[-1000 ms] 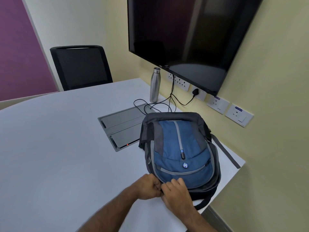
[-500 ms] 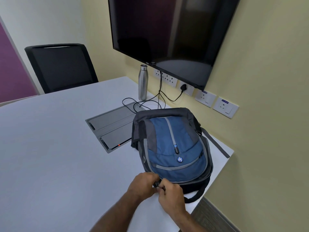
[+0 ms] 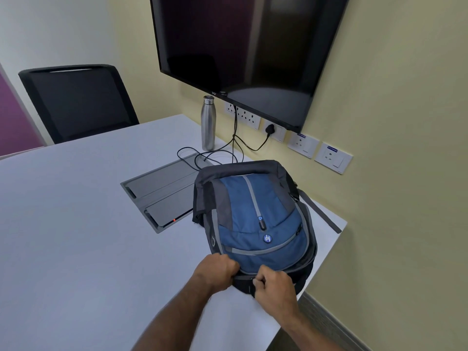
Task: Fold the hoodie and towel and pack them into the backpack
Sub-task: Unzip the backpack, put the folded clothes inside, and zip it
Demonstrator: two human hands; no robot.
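A blue and grey backpack [image 3: 255, 219] lies flat on the white table [image 3: 76, 236], its top end nearest me. My left hand [image 3: 217, 273] grips the near left edge of the backpack's top. My right hand [image 3: 274, 287] pinches something small at the zip line on the bag's near end; whether it is the zip pull I cannot tell. Both hands are closed on the bag, a little apart. No hoodie or towel is in sight. A dark fabric edge [image 3: 198, 211] hangs off the bag's left side.
A grey recessed cable box [image 3: 162, 191] sits in the table left of the bag. A steel bottle [image 3: 208, 122] and black cables [image 3: 228, 148] stand behind it by wall sockets [image 3: 304, 145]. A dark screen [image 3: 240, 46] hangs above. A black chair [image 3: 78, 102] stands far left. The table edge is right of the bag.
My hands were touching at the bag's near end; now they are apart, the right one having slid rightward along the zip line. The view has shifted slightly.
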